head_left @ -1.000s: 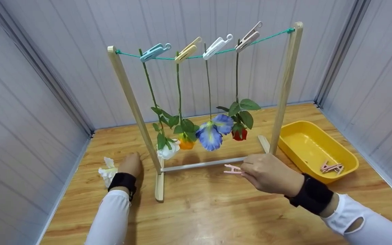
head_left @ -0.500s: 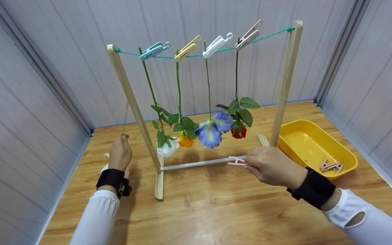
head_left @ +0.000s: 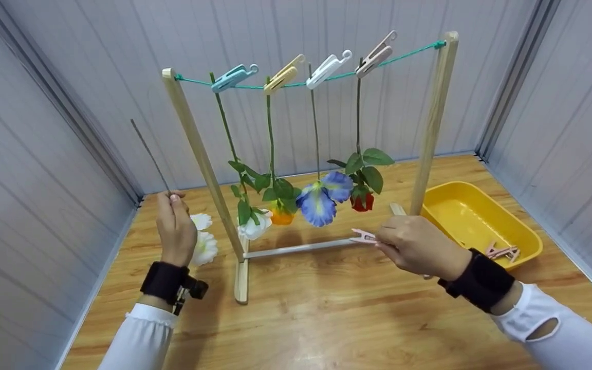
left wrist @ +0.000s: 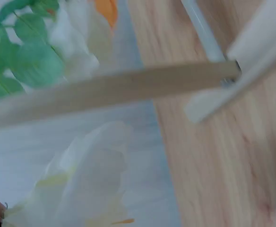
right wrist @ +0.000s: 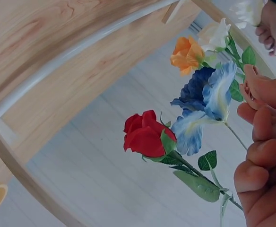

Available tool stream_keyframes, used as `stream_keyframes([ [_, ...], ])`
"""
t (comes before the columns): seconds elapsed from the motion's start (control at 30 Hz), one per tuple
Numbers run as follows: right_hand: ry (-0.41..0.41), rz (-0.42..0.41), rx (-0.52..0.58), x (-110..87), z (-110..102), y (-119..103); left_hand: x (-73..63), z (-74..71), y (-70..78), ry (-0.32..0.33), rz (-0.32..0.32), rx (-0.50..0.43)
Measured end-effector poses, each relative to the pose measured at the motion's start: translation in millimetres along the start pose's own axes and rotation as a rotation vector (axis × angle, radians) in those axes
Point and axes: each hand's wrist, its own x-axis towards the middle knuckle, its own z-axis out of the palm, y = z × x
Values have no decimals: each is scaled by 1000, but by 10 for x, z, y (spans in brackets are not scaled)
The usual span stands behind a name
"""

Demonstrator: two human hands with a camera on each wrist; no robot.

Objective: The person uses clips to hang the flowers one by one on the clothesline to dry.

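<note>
My left hand point(head_left: 175, 228), left of the wooden rack, grips the stem of a white flower point(head_left: 204, 249). The bare stem rises above the fist and the petals hang beside the wrist; in the left wrist view the white flower point(left wrist: 81, 179) is blurred. My right hand point(head_left: 417, 246) pinches a pink clothespin point(head_left: 364, 237) before the rack's lower bar point(head_left: 301, 248). From the green line point(head_left: 347, 76) hang a white rose point(head_left: 255, 224), an orange flower point(head_left: 281, 215), a blue iris point(head_left: 321, 200) and a red rose point(head_left: 362, 200), stems up, each clipped by a clothespin.
A yellow basin point(head_left: 481, 216) stands right of the rack, with pink clothespins point(head_left: 501, 252) inside. The rack's left post point(head_left: 198, 149) rises between my left hand and the hanging flowers. Pale panel walls enclose the wooden table point(head_left: 301, 318).
My left hand has lifted the white flower off the table, and its stem now points up. My right hand, still holding the pink clothespin, has shifted slightly right and up.
</note>
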Motion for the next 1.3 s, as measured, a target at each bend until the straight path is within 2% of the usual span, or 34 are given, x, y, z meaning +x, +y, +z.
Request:
stream_keyframes([
  [0.17, 33, -7, 4, 16, -48, 29, -183, 121, 305, -30, 44, -143],
  [0.4, 66, -8, 11, 45, -146, 85, -408, 360, 681, -152, 118, -282],
  [0.6, 83, 23, 10, 77, -296, 182, -576, 626, 939, -289, 63, -388],
  [0.73, 82, 55, -1, 102, -408, 263, -691, 822, 1067, -378, 45, -398],
  [0.9, 81, 98, 4, 115, -509, 353, -806, 1073, 1182, -457, 31, -395],
  [1.1, 88, 121, -4, 127, -621, 469, -906, 1367, 1321, -543, 10, -475],
  [1.3, 77, 156, -49, 160, -776, 586, -956, 1565, 1470, -655, -50, -550],
])
